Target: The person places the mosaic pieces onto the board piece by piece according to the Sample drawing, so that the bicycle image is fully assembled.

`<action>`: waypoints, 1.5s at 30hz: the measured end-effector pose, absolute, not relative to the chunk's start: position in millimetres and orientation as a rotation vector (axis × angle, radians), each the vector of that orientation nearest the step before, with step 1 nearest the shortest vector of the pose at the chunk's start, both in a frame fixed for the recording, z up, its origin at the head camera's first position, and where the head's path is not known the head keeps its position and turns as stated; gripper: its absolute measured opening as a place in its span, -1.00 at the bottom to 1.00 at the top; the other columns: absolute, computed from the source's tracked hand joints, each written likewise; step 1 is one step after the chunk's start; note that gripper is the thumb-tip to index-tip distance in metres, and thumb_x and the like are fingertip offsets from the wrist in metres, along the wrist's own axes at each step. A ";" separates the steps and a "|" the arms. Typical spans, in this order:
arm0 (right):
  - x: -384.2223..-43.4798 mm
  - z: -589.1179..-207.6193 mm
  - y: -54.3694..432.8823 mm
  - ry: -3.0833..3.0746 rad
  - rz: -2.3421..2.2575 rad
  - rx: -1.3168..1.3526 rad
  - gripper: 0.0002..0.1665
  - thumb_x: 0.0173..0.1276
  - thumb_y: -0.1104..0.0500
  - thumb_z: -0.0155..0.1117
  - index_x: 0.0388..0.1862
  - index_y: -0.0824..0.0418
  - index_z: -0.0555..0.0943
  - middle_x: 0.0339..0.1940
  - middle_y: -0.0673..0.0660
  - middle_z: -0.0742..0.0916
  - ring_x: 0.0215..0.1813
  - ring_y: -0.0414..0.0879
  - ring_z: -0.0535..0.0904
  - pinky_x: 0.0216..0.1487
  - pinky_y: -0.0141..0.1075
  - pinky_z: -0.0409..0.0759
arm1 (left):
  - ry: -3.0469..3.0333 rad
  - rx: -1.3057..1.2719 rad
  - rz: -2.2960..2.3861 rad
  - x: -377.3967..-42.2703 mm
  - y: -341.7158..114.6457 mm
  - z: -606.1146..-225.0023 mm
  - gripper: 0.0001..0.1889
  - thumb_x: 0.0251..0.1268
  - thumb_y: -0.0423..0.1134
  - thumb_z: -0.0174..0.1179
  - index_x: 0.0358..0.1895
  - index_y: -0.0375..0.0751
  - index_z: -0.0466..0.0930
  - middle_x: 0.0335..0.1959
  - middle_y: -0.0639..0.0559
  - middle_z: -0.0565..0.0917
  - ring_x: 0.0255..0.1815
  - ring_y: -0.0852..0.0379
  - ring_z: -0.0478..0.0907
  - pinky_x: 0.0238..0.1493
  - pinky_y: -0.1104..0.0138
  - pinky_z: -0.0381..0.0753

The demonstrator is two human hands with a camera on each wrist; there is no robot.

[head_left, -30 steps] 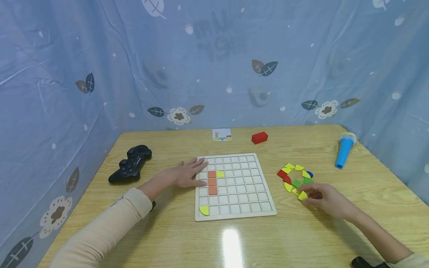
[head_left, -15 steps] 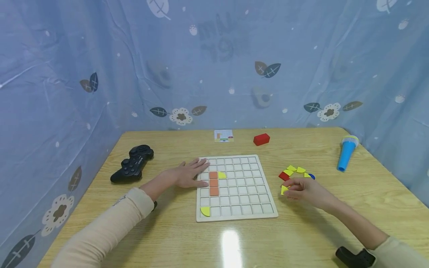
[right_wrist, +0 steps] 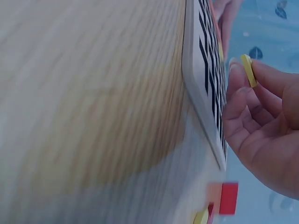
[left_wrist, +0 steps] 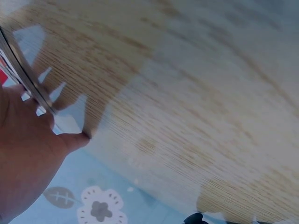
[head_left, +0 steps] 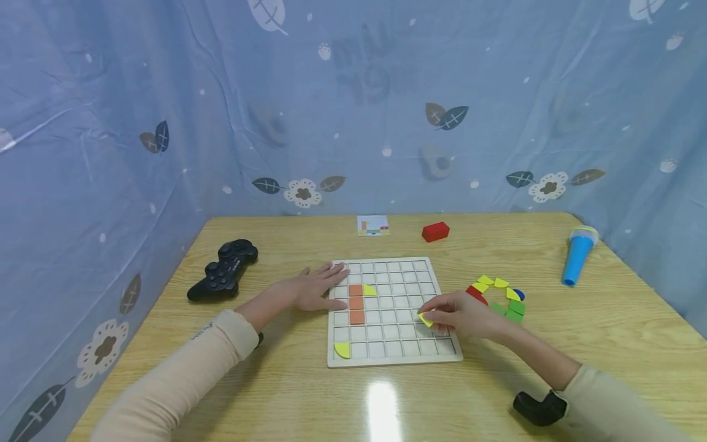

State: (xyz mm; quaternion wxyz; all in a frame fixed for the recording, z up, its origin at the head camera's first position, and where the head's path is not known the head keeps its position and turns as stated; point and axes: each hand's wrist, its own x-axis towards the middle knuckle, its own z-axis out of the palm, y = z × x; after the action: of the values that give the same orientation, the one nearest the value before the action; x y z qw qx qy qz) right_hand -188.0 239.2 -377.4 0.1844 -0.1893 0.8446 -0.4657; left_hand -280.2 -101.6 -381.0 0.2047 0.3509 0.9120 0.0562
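Observation:
A white grid board [head_left: 391, 361] lies mid-table. Three orange square tiles [head_left: 356, 303] form a column in it, with one yellow quarter-round tile [head_left: 369, 290] beside the top square and another yellow tile [head_left: 342, 350] in the near left corner cell. My left hand [head_left: 315, 290] rests on the board's left edge, fingers spread. Over the board's right part, my right hand [head_left: 461, 314] pinches a yellow quarter-round tile [right_wrist: 249, 71] between thumb and fingers. Right of the board lie loose yellow, red, green and blue tiles [head_left: 516, 312], partly hidden behind that hand.
Behind the board are a small pattern card [head_left: 372, 225] and a red block [head_left: 436, 231]. A black game controller [head_left: 223, 270] lies at left, a blue toy microphone [head_left: 579, 255] at right. A blue patterned cloth [head_left: 353, 123] hangs around the table.
My right hand has moved left from the loose tiles to above the board, carrying the yellow tile. The left hand has stayed on the board's edge.

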 end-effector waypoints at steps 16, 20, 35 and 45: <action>-209.5 -378.5 181.2 2.270 -1.295 -0.662 -0.75 0.37 0.23 0.24 -0.06 0.33 0.67 -0.39 0.09 0.72 -0.39 -0.08 0.59 -0.31 -0.33 0.60 | 2.552 0.951 0.135 -281.8 -101.7 -383.7 -0.10 0.31 0.40 -0.17 0.55 0.10 -0.32 0.55 0.09 -0.31 0.51 0.05 -0.42 0.37 -0.16 -0.29; -213.1 -380.2 164.7 2.260 -1.289 -0.708 -0.80 0.35 0.26 0.26 -0.13 0.34 0.69 -0.44 0.10 0.72 -0.42 -0.11 0.59 -0.33 -0.33 0.62 | 2.568 0.945 0.123 -282.5 -101.7 -385.8 -0.10 0.31 0.41 -0.19 0.55 0.09 -0.31 0.55 0.09 -0.30 0.51 0.05 -0.42 0.37 -0.15 -0.30; -222.6 -385.8 118.8 2.284 -1.194 -0.924 -0.90 0.30 0.27 0.31 -0.28 0.28 0.73 -0.51 0.00 0.72 -0.51 -0.19 0.60 -0.42 -0.37 0.60 | 2.579 0.925 0.111 -281.6 -98.5 -383.7 -0.10 0.30 0.40 -0.14 0.55 0.12 -0.28 0.55 0.13 -0.26 0.52 0.06 -0.39 0.37 -0.16 -0.27; -222.4 -384.9 105.6 2.378 -1.031 -1.038 -0.93 0.28 0.25 0.34 -0.29 0.23 0.72 -0.56 -0.05 0.68 -0.56 -0.24 0.52 -0.44 -0.43 0.51 | 2.583 0.932 0.089 -280.6 -98.3 -382.7 -0.12 0.32 0.37 -0.13 0.55 0.10 -0.27 0.55 0.12 -0.25 0.52 0.04 -0.39 0.37 -0.17 -0.25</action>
State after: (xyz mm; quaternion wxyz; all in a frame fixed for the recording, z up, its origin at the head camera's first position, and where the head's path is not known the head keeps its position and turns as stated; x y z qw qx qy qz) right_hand -222.4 105.6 -384.9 0.1738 -0.3663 0.8387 -0.3636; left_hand -280.6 -98.3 -382.7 0.1957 0.3327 0.9219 0.0318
